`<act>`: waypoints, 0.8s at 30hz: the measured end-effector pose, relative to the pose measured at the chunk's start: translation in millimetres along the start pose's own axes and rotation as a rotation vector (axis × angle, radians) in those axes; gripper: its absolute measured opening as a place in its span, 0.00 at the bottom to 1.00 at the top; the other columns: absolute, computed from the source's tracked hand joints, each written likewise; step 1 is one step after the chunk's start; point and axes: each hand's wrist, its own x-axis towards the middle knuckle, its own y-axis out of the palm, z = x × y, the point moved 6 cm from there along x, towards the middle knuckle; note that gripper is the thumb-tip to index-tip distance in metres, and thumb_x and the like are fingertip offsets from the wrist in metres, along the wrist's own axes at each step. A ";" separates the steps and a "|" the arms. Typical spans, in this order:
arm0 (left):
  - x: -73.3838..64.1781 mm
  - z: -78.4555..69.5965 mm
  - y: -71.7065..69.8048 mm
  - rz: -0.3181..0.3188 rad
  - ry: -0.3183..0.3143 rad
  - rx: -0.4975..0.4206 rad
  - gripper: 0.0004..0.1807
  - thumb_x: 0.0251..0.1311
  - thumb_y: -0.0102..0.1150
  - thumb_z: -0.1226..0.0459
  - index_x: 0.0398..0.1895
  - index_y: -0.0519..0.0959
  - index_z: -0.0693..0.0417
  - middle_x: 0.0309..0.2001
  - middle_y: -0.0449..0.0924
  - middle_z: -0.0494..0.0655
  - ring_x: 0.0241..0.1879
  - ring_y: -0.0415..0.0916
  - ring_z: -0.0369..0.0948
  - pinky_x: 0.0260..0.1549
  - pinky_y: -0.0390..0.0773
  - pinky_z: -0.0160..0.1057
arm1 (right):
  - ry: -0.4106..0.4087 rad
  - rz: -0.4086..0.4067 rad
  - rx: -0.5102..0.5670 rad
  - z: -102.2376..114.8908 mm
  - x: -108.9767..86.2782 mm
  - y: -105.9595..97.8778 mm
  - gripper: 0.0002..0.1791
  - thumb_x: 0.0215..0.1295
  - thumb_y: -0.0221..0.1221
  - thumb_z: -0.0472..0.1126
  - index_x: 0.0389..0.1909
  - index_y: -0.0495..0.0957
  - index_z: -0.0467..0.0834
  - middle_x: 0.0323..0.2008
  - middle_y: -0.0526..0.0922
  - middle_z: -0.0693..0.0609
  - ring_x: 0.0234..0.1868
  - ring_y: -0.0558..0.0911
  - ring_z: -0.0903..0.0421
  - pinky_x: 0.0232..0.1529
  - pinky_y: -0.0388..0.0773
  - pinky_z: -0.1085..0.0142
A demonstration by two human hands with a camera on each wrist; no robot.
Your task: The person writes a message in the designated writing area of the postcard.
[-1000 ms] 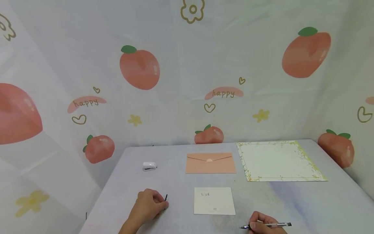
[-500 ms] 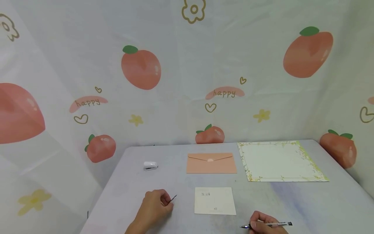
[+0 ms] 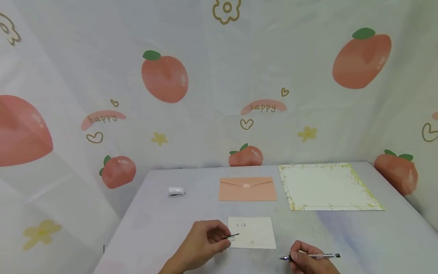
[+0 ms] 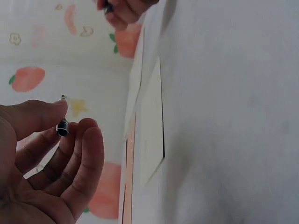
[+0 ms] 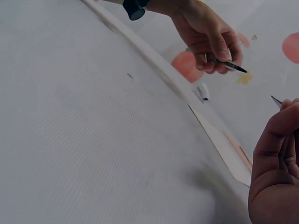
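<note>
My left hand (image 3: 205,243) pinches a small pen cap (image 3: 233,236) with a black clip between thumb and fingers, held over the left edge of a cream card (image 3: 258,233). In the left wrist view, the cap's dark round end (image 4: 62,129) faces the camera. My right hand (image 3: 306,259) grips a clear-barrelled pen (image 3: 329,255) at the table's front, right of the card, its writing tip pointing left. Small handwriting shows on the card, which lies flat. In the right wrist view, only the pen's tip (image 5: 276,100) shows past the fingers.
Behind the card lies a closed peach envelope (image 3: 248,193). A large sheet (image 3: 328,186) with a floral border lies at the back right. At the back left sits a small white stapler (image 3: 176,191). A peach-printed curtain (image 3: 212,76) hangs behind the table (image 3: 147,228).
My left hand has moved right with the pen cap, from left of the card to over its left edge. The cap has turned towards the right. My right hand has barely moved.
</note>
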 end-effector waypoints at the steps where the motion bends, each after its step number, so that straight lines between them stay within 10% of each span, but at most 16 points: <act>1: 1.0 -2.3 3.9 0.015 0.002 -0.022 0.05 0.65 0.74 0.68 0.42 0.88 0.57 0.37 0.89 0.42 0.32 0.85 0.31 0.35 0.87 0.30 | -0.007 0.013 -0.004 1.9 0.4 2.4 0.09 0.86 0.52 0.43 0.44 0.79 0.48 0.37 0.88 0.54 0.30 0.80 0.61 0.31 0.77 0.69; 8: 4.4 -14.8 25.6 0.094 0.025 -0.130 0.07 0.67 0.73 0.68 0.45 0.88 0.62 0.35 0.90 0.39 0.31 0.86 0.30 0.36 0.90 0.33 | -0.017 0.048 0.001 12.9 3.7 19.9 0.12 0.86 0.46 0.43 0.48 0.79 0.49 0.40 0.88 0.53 0.35 0.81 0.60 0.36 0.79 0.70; 24: 16.3 -39.9 26.2 -0.020 0.105 -0.127 0.08 0.67 0.73 0.69 0.47 0.88 0.60 0.39 0.92 0.46 0.34 0.89 0.32 0.37 0.91 0.35 | -0.262 0.103 -0.031 53.6 24.0 61.3 0.13 0.88 0.43 0.37 0.49 0.78 0.49 0.38 0.87 0.57 0.33 0.80 0.63 0.34 0.80 0.73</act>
